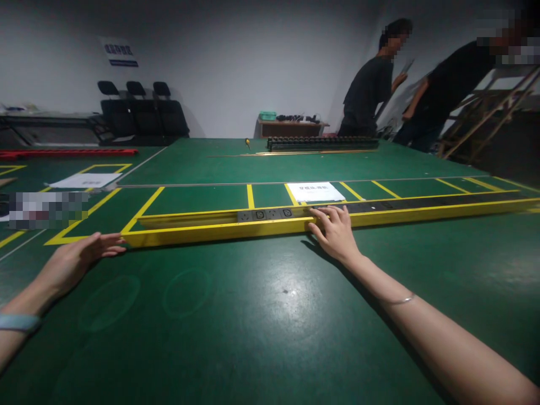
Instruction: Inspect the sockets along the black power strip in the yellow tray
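A long yellow channel (219, 231) lies across the green table, its open side up. Grey power sockets (265, 215) sit in a row inside it, left of my right hand, and dark strip sections fill the channel farther right. My left hand (78, 261) is at the channel's left end, fingers stretched out, the tips touching or very near that end. My right hand (336, 232) grips the channel's front wall near the middle, with the thumb on the outer face and the fingers bent over the top edge.
Yellow tape lines (250, 197) and a white paper sign (315, 192) lie beyond the channel. Farther back are a black slotted rack (323, 144), a screwdriver (247, 143) and a red bar (67, 153). Two people (369, 90) stand at the far right.
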Tool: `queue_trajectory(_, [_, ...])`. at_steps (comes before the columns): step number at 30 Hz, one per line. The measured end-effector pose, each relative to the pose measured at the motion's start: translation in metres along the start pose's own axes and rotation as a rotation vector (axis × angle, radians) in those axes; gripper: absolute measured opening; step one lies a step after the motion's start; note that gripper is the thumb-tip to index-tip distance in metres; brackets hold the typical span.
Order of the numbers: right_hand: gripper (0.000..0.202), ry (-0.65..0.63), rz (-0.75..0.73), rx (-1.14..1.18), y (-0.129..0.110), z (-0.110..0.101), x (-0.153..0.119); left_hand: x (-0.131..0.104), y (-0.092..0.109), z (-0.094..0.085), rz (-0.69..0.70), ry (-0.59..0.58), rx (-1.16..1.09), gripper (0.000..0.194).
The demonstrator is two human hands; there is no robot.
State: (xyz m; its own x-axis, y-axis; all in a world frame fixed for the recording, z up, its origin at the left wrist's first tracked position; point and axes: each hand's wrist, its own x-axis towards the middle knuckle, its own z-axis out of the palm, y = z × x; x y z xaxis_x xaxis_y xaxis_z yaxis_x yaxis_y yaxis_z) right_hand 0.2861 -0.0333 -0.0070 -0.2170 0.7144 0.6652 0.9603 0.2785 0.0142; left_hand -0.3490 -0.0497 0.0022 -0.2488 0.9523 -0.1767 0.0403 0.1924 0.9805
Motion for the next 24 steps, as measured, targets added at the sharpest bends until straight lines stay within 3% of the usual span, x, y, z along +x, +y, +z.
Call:
queue_trajectory(11, [0.038, 0.048, 0.136, -0.040, 0.001, 0.005, -0.001, -0.005, 0.004, 0.004, -0.004, 0.004, 0.034, 0.044])
queue_trajectory(24, [0.044, 0.013, -0.007, 0.062, -0.018, -0.002, 0.003, -0.010, 0.008, 0.010, -0.028, 0.065, 0.009, 0.038])
